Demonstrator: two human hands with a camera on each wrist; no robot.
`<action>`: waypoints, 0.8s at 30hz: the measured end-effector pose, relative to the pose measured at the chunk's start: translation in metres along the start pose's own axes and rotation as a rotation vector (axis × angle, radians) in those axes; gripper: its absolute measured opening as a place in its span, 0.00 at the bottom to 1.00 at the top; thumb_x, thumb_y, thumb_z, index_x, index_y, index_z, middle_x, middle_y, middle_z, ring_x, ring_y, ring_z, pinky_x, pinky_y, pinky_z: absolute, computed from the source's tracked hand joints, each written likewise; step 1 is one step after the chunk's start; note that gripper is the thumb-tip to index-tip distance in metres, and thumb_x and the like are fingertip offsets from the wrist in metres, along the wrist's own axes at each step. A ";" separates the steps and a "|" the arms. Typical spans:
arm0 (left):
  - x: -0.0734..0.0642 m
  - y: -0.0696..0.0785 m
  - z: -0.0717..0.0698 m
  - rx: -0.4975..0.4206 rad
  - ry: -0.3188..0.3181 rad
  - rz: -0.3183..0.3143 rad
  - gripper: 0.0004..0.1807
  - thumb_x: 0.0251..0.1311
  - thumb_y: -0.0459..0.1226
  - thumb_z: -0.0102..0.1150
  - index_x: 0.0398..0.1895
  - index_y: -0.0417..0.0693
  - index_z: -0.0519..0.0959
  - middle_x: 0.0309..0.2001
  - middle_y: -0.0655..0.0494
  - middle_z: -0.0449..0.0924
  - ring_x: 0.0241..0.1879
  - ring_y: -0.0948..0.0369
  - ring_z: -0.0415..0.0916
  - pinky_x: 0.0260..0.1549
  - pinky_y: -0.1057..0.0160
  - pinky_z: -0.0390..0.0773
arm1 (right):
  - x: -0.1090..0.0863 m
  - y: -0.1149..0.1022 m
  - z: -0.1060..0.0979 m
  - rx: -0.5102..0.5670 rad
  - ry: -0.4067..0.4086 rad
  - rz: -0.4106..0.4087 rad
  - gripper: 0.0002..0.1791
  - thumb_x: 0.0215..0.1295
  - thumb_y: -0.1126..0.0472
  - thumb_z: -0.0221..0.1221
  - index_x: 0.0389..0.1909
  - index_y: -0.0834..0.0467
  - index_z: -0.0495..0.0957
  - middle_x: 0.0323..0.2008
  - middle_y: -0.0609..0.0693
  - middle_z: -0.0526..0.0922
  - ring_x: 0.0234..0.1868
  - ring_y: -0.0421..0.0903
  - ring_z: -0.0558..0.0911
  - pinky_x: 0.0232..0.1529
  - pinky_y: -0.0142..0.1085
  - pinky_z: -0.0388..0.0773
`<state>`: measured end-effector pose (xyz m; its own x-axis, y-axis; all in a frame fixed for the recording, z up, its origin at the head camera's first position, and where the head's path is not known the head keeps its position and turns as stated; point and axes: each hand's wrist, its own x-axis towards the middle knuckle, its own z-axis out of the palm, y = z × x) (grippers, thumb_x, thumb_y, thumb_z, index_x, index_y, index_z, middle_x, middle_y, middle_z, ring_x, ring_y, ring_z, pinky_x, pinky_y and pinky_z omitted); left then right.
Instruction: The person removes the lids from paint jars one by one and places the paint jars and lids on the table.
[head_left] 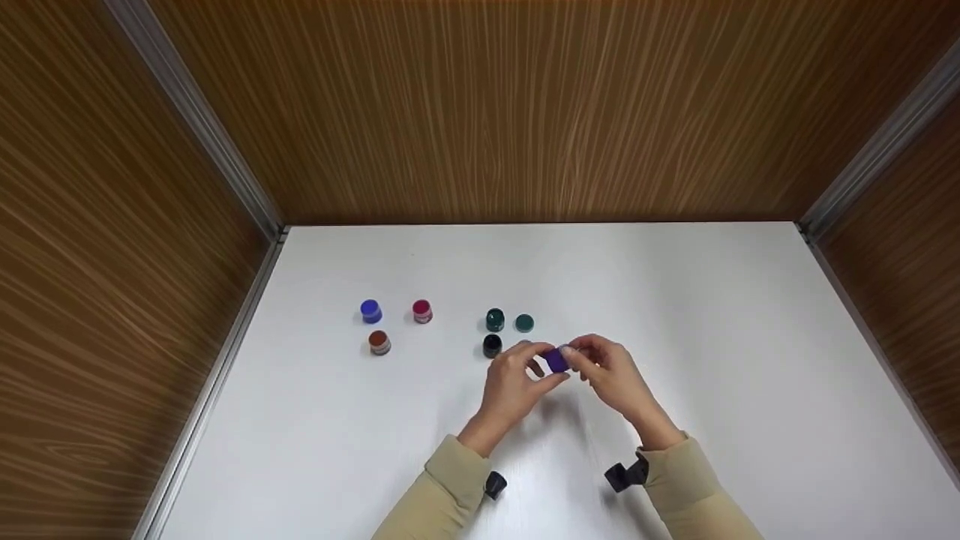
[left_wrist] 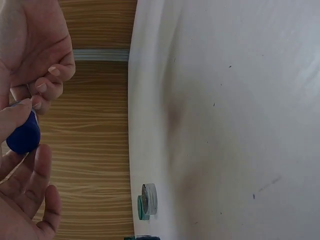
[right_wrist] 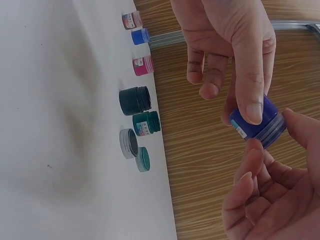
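Observation:
Over the white table, my left hand (head_left: 514, 386) grips the body of a small purple-blue paint jar (head_left: 556, 361) between thumb and fingers. My right hand (head_left: 611, 375) pinches the clear screw lid (right_wrist: 271, 131) at the jar's other end. The lid sits on the jar, which is tilted on its side in the right wrist view. Just past the left hand stand a green paint jar (head_left: 495, 320) and a black paint jar (head_left: 492, 346), both without lids. A green lid (head_left: 524, 322) and a dark lid (right_wrist: 129, 144) lie beside them; the left hand mostly hides the dark lid in the head view.
Farther left on the table (head_left: 315, 420) stand a blue jar (head_left: 371, 311), a red jar (head_left: 422, 311) and a brown jar (head_left: 379, 343), all with lids on. Wood-grain panels (head_left: 480, 112) enclose the table at the back and both sides.

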<state>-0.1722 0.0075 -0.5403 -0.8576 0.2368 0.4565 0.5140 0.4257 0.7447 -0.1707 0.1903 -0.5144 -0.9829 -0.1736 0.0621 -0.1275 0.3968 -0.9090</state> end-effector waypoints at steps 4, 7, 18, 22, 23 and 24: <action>0.001 0.001 -0.002 0.016 0.003 0.021 0.16 0.51 0.39 0.75 0.42 0.45 0.86 0.37 0.55 0.85 0.29 0.61 0.82 0.29 0.74 0.78 | 0.000 0.000 0.001 -0.018 -0.003 -0.014 0.14 0.70 0.54 0.59 0.44 0.63 0.80 0.28 0.52 0.79 0.26 0.47 0.75 0.25 0.32 0.72; 0.001 0.000 -0.002 -0.004 -0.003 0.009 0.15 0.51 0.39 0.75 0.42 0.44 0.86 0.38 0.54 0.86 0.29 0.59 0.82 0.29 0.70 0.80 | -0.001 0.001 0.002 -0.037 -0.005 -0.026 0.13 0.71 0.55 0.58 0.44 0.62 0.80 0.27 0.51 0.79 0.26 0.48 0.75 0.24 0.32 0.72; -0.002 -0.008 -0.002 -0.042 -0.038 -0.028 0.16 0.51 0.38 0.75 0.44 0.43 0.86 0.40 0.51 0.86 0.29 0.58 0.83 0.29 0.72 0.79 | -0.003 0.002 0.010 -0.164 -0.004 -0.092 0.12 0.73 0.58 0.55 0.47 0.63 0.78 0.28 0.47 0.78 0.27 0.42 0.73 0.26 0.32 0.70; -0.001 -0.008 -0.004 -0.029 -0.039 -0.012 0.16 0.51 0.38 0.74 0.44 0.44 0.87 0.38 0.53 0.87 0.26 0.62 0.81 0.27 0.76 0.76 | -0.003 0.003 0.013 -0.176 -0.015 -0.100 0.13 0.74 0.59 0.54 0.50 0.64 0.75 0.30 0.47 0.76 0.30 0.42 0.73 0.30 0.33 0.71; -0.001 -0.008 -0.005 -0.020 -0.037 -0.007 0.16 0.51 0.38 0.74 0.44 0.45 0.87 0.38 0.53 0.87 0.25 0.64 0.81 0.26 0.76 0.75 | -0.003 0.003 0.014 -0.176 -0.020 -0.102 0.13 0.74 0.59 0.53 0.50 0.64 0.74 0.30 0.47 0.76 0.30 0.42 0.73 0.31 0.34 0.71; -0.001 -0.008 -0.005 -0.010 -0.034 -0.001 0.16 0.51 0.38 0.74 0.44 0.45 0.87 0.37 0.54 0.87 0.24 0.66 0.80 0.26 0.77 0.74 | -0.003 0.004 0.014 -0.175 -0.024 -0.103 0.13 0.74 0.59 0.53 0.50 0.65 0.74 0.31 0.47 0.76 0.31 0.43 0.73 0.32 0.34 0.71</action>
<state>-0.1754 -0.0003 -0.5444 -0.8580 0.2666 0.4391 0.5134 0.4167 0.7502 -0.1664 0.1795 -0.5237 -0.9601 -0.2423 0.1395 -0.2508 0.5261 -0.8126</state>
